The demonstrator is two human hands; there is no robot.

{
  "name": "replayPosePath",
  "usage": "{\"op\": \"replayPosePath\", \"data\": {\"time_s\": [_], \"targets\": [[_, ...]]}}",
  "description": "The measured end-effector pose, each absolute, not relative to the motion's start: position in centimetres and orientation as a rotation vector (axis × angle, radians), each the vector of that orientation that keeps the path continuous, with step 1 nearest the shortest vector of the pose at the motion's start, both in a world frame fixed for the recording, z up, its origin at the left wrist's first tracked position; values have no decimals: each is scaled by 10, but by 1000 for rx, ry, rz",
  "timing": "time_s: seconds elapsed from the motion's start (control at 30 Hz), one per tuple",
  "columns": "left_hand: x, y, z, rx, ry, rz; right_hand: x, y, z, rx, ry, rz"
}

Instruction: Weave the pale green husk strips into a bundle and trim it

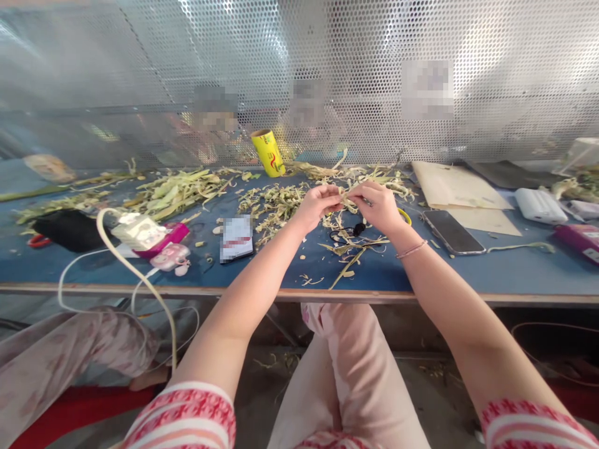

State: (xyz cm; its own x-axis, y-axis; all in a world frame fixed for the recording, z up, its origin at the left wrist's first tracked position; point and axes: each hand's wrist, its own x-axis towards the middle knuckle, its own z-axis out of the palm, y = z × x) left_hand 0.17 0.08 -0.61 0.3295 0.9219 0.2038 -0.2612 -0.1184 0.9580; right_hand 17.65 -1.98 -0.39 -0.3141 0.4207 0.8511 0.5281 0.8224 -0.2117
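Head view: you are sitting at a blue worktable point(515, 274), both bare arms reaching out over its near edge, hands meeting above the middle of the surface. Your left hand point(318, 206) and right hand point(379, 209) are pinching a pale dried plant strip point(347, 194) between them, fingers pressed together on either end, thumbs on top. The strip is running left to right, its long axis bridging the small gap from one set of fingertips to the other, so neither hand is nearer than its partner; each is holding its own end. Below the hands, more loose strips point(349, 252) are lying on the table beside a small dark tool point(349, 234) that is too small to identify. A heap of husk scraps point(178, 193) is spreading across the far left, a yellow tube point(268, 153) is leaning against the perforated metal screen point(327, 62) at the far side, a phone point(453, 232) is lying to the right of your right wrist, and another person's trousered leg point(60, 362) is showing at the near left
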Motion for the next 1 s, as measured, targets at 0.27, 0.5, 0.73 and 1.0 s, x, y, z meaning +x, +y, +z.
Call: {"op": "replayPosePath", "data": {"time_s": [0.27,0.5,0.73,1.0], "targets": [[-1,7,-10,1475,646,1237,173,-19,-6,-790,-1850,62],[0,2,-10,1924,756,1403,169,-13,-12,-920,-1732,401],[0,-3,-9,2467,914,1600,166,-15,-6,-919,-1656,675],[-4,-4,-5,2754,936,1639,165,-20,-2,-897,-1505,984]]}}
